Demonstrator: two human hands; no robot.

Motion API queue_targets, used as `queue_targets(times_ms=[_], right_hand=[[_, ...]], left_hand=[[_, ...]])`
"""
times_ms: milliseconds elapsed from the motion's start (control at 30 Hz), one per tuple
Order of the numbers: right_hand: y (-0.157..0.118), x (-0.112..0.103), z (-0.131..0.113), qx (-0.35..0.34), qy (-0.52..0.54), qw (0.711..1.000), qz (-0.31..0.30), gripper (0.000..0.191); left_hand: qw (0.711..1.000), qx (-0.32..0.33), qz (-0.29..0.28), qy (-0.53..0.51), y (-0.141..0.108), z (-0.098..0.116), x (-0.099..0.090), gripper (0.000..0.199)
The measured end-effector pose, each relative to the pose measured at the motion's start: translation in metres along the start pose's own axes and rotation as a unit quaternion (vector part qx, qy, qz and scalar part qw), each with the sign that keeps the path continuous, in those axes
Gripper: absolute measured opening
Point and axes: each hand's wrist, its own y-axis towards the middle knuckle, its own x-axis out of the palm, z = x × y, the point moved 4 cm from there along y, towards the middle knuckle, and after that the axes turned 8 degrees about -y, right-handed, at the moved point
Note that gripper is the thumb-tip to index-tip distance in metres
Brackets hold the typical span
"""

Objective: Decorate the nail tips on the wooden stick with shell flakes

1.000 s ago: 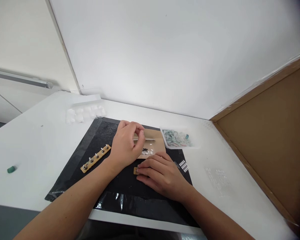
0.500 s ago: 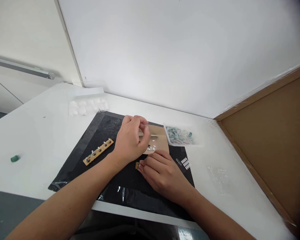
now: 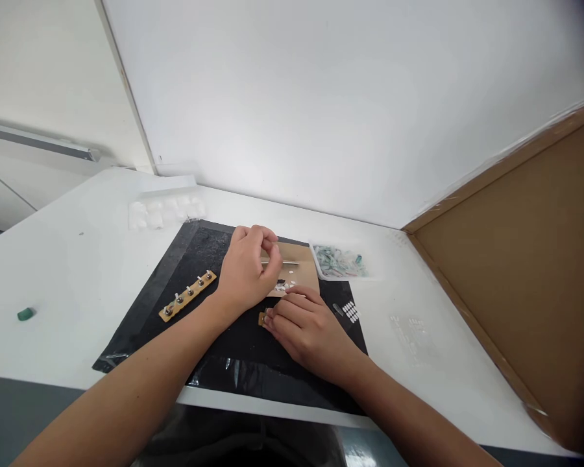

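Observation:
My left hand [image 3: 250, 267] is raised over the black mat [image 3: 224, 347], with thumb and fingertips curled together in a pinch. Whatever may be between those fingertips is too small or hidden to make out. Lower and to the right, my right hand [image 3: 311, 327] rests with bent fingers closed over a small yellow-brown strip [image 3: 261, 318]; only its left end shows. Another yellow-brown strip [image 3: 183, 301] lies left of my left forearm, bearing several dark round studs with small white pieces upright on them. Small white flakes [image 3: 286, 286] are scattered on brown paper [image 3: 310, 259] beyond my right hand.
A thin metal rod [image 3: 289, 263] lies on the paper. Behind it stands a clear tub [image 3: 343, 261] of greenish pieces. White oval tabs [image 3: 351, 312] are at the mat's right edge, a clear compartment box [image 3: 165, 211] at back left, and a green lump [image 3: 25, 314] far left.
The whole view has shifted slightly, so most things sit a little further left. Both hands keep nearly the same pose, the left pinched and the right over the strip.

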Motion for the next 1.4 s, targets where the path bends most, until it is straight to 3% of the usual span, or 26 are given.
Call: queue_targets(times_ms=[333,700,867,1033,1133,1200,1300,1400], right_hand=[[-0.007,-0.003,0.001,-0.028,-0.037,0.998,0.033,0.012],[-0.01,-0.002,0.008,-0.023,-0.01,0.999,0.025,0.004],[-0.012,-0.009,0.014,-0.026,0.038,0.996,0.075,0.009],[-0.019,-0.027,0.04,0.052,0.099,0.981,0.159,0.01],[-0.032,-0.03,0.071,0.172,0.13,0.972,0.097,0.021],[-0.045,-0.031,0.092,0.26,0.158,0.951,0.058,0.034],[-0.061,-0.039,0.113,0.306,0.188,0.932,0.037,0.04],[-0.069,-0.042,0.115,0.325,0.298,0.897,-0.025,0.045]], left_hand=[[1.0,-0.007,0.013,0.009,0.002,-0.003,-0.003,0.011],[1.0,-0.001,0.022,0.013,0.002,-0.005,-0.004,0.01],[1.0,0.024,0.003,0.016,0.002,-0.004,-0.003,0.004],[0.993,0.097,-0.06,0.014,0.003,0.001,0.002,0.02],[0.986,0.136,-0.095,0.013,0.002,0.001,0.006,0.028],[0.983,0.148,-0.109,0.013,0.001,0.0,0.008,0.03],[0.98,0.156,-0.124,0.012,-0.001,-0.002,0.011,0.034],[0.978,0.158,-0.132,0.01,-0.002,-0.004,0.012,0.035]])
